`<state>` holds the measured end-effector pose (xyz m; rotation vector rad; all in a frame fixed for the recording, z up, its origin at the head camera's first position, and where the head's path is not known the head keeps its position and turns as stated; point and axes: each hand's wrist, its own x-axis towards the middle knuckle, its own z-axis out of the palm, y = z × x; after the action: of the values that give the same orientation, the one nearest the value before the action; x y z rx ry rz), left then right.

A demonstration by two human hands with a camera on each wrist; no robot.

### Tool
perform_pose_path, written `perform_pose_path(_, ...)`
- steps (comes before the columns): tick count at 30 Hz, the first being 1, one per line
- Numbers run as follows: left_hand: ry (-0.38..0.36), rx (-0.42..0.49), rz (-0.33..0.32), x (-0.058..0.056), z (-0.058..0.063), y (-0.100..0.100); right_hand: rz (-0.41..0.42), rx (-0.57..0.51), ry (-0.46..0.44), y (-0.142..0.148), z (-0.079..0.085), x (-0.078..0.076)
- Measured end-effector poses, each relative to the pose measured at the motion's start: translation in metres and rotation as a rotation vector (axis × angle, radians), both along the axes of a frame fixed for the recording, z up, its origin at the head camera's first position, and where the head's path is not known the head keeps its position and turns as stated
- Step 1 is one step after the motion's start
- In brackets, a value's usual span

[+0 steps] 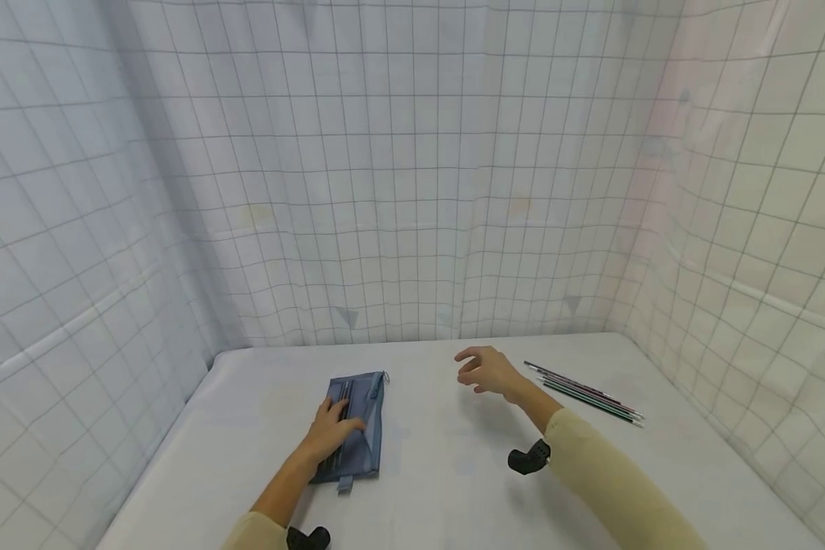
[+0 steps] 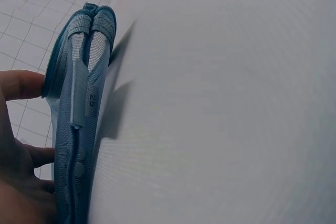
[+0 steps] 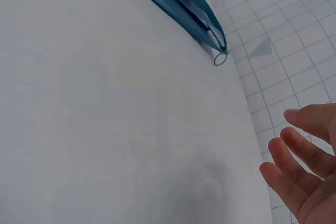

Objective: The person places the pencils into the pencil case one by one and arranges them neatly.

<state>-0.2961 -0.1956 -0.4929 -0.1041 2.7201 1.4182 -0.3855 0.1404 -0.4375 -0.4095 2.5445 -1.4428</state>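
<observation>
A blue zip pencil case (image 1: 363, 458) lies on the table left of centre, with dark lengthwise lines along its left part. My left hand (image 1: 330, 431) lies over it and holds its open zip edge, thumb at the edge and fingers on the top face. The left wrist view shows the pencil case (image 2: 79, 129) end-on, its zip side raised by the thumb. In the right wrist view its mouth gapes beside a ring pull (image 3: 220, 59). My right hand (image 1: 488, 370) hovers over the table with loosely bent fingers, holding nothing. Several pencils (image 1: 587, 393) lie right of it.
The white table (image 1: 426, 489) has its back edge against a hanging white gridded cloth (image 1: 412, 191). More of this cloth hangs at the left and right sides. A black wrist device (image 1: 529, 458) is on the right forearm, another (image 1: 308, 538) on the left.
</observation>
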Motion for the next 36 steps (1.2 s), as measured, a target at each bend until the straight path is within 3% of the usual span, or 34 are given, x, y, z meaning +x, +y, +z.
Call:
perform_pose_path(6, 0.001, -0.001, 0.002, 0.001, 0.000, 0.002, 0.004, 0.091, 0.079, 0.026, -0.004, -0.004)
perform_pose_path(26, 0.002, -0.010, 0.013, -0.001, 0.002, 0.003, -0.006, 0.233, 0.171, 0.111, -0.003, 0.001)
perform_pose_path(36, 0.007, -0.007, 0.014, 0.002, 0.001, 0.003, -0.036, 0.418, 0.302, 0.164, -0.016, 0.007)
